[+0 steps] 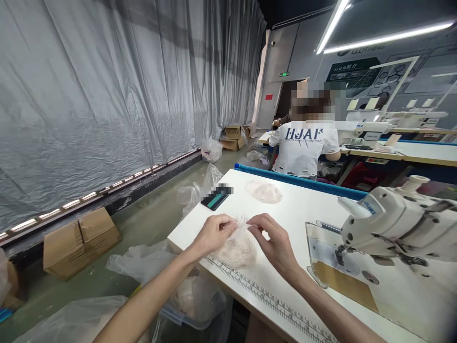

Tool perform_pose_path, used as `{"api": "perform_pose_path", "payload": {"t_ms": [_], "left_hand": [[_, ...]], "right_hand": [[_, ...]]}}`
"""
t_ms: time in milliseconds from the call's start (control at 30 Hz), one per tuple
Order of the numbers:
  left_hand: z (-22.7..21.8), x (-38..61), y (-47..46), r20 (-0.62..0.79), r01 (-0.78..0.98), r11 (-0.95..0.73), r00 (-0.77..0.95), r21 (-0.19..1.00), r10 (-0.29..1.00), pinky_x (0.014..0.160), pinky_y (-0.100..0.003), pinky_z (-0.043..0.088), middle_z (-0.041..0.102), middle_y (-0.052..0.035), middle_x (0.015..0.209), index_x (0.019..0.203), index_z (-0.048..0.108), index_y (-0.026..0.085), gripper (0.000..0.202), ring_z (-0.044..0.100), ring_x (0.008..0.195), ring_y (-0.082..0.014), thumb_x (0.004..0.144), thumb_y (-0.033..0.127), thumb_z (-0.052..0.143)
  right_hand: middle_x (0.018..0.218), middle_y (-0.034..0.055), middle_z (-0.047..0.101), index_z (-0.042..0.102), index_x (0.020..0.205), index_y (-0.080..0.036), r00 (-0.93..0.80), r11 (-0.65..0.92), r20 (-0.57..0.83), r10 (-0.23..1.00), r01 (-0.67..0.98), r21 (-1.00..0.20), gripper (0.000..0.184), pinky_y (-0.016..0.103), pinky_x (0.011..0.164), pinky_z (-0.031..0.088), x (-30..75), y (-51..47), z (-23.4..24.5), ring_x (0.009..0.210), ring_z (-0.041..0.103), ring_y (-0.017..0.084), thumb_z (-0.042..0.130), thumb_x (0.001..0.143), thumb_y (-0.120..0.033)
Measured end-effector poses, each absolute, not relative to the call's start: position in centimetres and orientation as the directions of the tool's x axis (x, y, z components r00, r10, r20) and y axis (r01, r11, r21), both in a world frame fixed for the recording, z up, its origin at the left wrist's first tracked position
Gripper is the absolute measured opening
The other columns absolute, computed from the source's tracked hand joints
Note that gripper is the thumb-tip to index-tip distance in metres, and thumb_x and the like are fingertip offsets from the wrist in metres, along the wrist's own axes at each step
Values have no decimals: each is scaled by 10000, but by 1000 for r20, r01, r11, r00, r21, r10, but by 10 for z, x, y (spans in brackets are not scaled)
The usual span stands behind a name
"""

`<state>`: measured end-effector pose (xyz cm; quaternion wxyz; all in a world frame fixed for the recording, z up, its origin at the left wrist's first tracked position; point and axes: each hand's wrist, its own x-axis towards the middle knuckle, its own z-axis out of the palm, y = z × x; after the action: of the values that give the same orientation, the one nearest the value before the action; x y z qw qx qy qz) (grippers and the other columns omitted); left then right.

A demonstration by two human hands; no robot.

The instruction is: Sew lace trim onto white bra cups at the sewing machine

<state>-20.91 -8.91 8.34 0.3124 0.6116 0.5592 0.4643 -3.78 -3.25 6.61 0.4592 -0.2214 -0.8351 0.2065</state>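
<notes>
Between my hands is a pale pink piece of lace fabric [237, 250], its sheer upper part gathered and raised a little off the white table [285, 224]. My left hand [216, 231] pinches the gathered part from the left, thumb against fingers. From the right, my right hand [269, 233] pinches the same sheer part. The scalloped lower part of the lace rests near the table edge, over a printed ruler strip [264, 295]. A second pale pink lace piece [264, 190] lies flat farther back on the table.
To the right stands a white sewing machine [396, 233]. A dark phone-like object [216, 197] lies at the table's left corner. A clear plastic bag [143, 259] and a cardboard box [80, 243] are on the left. A person in a white shirt [305, 147] sits ahead.
</notes>
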Motion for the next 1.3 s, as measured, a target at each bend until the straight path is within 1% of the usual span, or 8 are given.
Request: {"api": "perform_pose_path", "payload": {"t_ms": [267, 433, 567, 700, 867, 1000, 1133, 1300], "left_hand": [[134, -194, -116, 188, -134, -288, -493, 948, 850, 417, -142, 315, 469, 81, 495, 717, 568, 166, 278, 391, 415, -42, 621, 366, 735], [155, -175, -126, 356, 135, -338, -528, 931, 771, 390, -151, 320, 504, 78, 494, 808, 618, 206, 165, 410, 403, -57, 694, 301, 691], [136, -120, -111, 478, 535, -441, 76, 720, 875, 472, -186, 362, 579, 8, 635, 767, 649, 182, 142, 481, 524, -95, 783, 315, 601], [83, -58, -94, 29, 645, -536, 624, 544, 781, 589, -223, 395, 595, -33, 785, 816, 660, 171, 188, 547, 672, -138, 841, 283, 510], [48, -41, -84, -79, 746, -567, 627, 349, 775, 574, -222, 378, 563, -39, 957, 1011, 633, 218, 256, 552, 678, -119, 890, 185, 410], [40, -40, -75, -28, 764, -616, 632, 192, 775, 548, -224, 407, 562, -50, 999, 1084, 584, 231, 283, 565, 729, -153, 839, 128, 487], [27, -28, -63, 165, 636, -765, 748, 99, 643, 761, -336, 479, 505, -90, 1233, 1243, 451, 244, 515, 515, 1045, -227, 792, -5, 441], [24, 4, -56, 210, 436, -894, 869, 103, 448, 954, -443, 383, 441, -76, 1364, 1315, 370, 244, 711, 426, 1217, -229, 705, -119, 374]], "right_hand": [[846, 45, 506, 536, 895, -249, -213, 804, 787, 579, 311, -507, 172, 318, 642, 402, 93, -83, 95, 774, 514, 189, 426, 868, -120], [891, 47, 524, 528, 720, -258, -34, 670, 847, 531, 628, -395, 212, 359, 740, 369, 199, -132, 142, 842, 516, 196, 451, 787, -71], [921, 44, 559, 506, 717, -234, -406, 726, 680, 610, 631, -275, 244, 333, 696, 408, 223, -118, 143, 835, 543, 182, 360, 773, -47], [1037, 81, 562, 555, 935, -211, -658, 762, 388, 646, 518, -389, 284, 313, 722, 479, 212, -88, 83, 887, 575, 180, 331, 840, -64], [1075, 114, 561, 476, 1145, -212, -355, 562, 485, 799, 727, -394, 241, 330, 785, 475, 248, -100, 31, 960, 571, 207, 364, 932, -211], [1100, 117, 588, 535, 1103, -195, -282, 369, 479, 831, 924, -96, 324, 425, 796, 457, 313, -120, 11, 980, 569, 289, 395, 914, -418], [1117, 107, 618, 577, 1077, -227, -303, 332, 482, 822, 943, 27, 343, 459, 732, 447, 348, -128, -2, 956, 589, 325, 349, 915, -425], [1140, 123, 601, 538, 1130, -211, -387, 562, 547, 742, 804, -193, 284, 399, 846, 461, 293, -124, 10, 1042, 562, 252, 371, 906, -165]]}}
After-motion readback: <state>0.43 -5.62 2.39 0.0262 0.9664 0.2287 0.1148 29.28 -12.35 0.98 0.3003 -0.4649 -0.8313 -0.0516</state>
